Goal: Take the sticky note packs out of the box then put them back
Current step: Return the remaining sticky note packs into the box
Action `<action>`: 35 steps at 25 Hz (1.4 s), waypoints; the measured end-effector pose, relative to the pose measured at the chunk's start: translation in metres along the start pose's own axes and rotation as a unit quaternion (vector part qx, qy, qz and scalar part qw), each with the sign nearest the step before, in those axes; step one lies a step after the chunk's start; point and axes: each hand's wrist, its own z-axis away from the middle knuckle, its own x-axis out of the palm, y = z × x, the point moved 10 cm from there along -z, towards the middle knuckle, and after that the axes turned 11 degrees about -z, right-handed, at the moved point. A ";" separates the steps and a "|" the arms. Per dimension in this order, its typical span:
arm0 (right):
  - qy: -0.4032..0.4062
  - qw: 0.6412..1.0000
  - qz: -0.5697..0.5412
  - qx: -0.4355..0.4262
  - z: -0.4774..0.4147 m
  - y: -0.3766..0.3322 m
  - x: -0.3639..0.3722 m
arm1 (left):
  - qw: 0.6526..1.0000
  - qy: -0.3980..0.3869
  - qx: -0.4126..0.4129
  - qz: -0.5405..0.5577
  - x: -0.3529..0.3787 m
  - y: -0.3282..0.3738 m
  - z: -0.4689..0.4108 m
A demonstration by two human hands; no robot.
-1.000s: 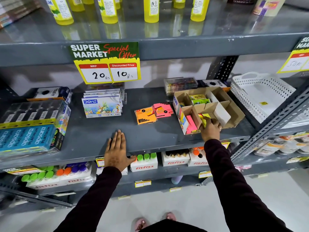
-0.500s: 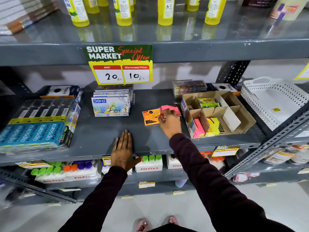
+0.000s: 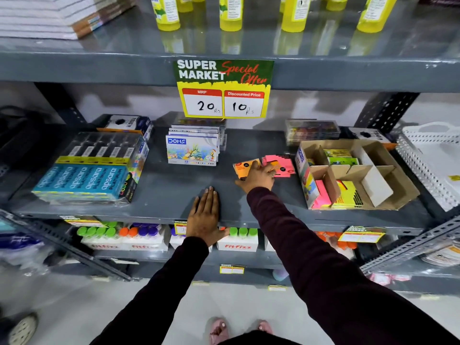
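An open cardboard box with dividers stands on the right of the grey shelf. Pink, yellow and green sticky note packs lie in its compartments. Left of the box, an orange pack and several pink packs lie loose on the shelf. My right hand rests on these loose packs, thumb on the orange one and fingers curled over the pink ones. My left hand lies flat on the shelf's front edge and holds nothing.
A stack of DOMS boxes stands behind my hands. Blue apsara packs fill the left of the shelf. A white perforated basket sits right of the box, and a clear case behind it. A price sign hangs above.
My right hand left the box, where it set a yellow pack, and moved left onto the loose pink and orange packs. The left hand has stayed flat on the shelf.
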 end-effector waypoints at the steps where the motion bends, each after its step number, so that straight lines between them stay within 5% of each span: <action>1: 0.002 1.000 0.005 -0.002 0.002 0.001 0.000 | 1.000 0.003 0.002 -0.001 0.000 0.000 0.001; 10: -0.026 0.999 0.031 -0.034 0.042 0.029 -0.028 | 0.999 0.027 0.005 -0.016 -0.002 0.000 0.000; 15: 0.112 0.992 -0.058 -0.028 0.069 0.065 -0.134 | 0.999 0.047 0.020 -0.018 -0.002 0.002 0.001; 19: 0.241 0.961 -0.113 0.074 0.072 0.148 -0.199 | 0.999 0.040 0.019 -0.031 0.001 0.002 0.000; 26: 0.144 0.944 -0.244 0.170 0.034 0.225 -0.155 | 0.998 0.046 0.015 -0.030 -0.003 0.002 0.001; 35: 0.155 0.972 -0.106 0.141 0.031 0.224 -0.133 | 0.998 0.048 0.017 -0.022 -0.003 0.002 0.001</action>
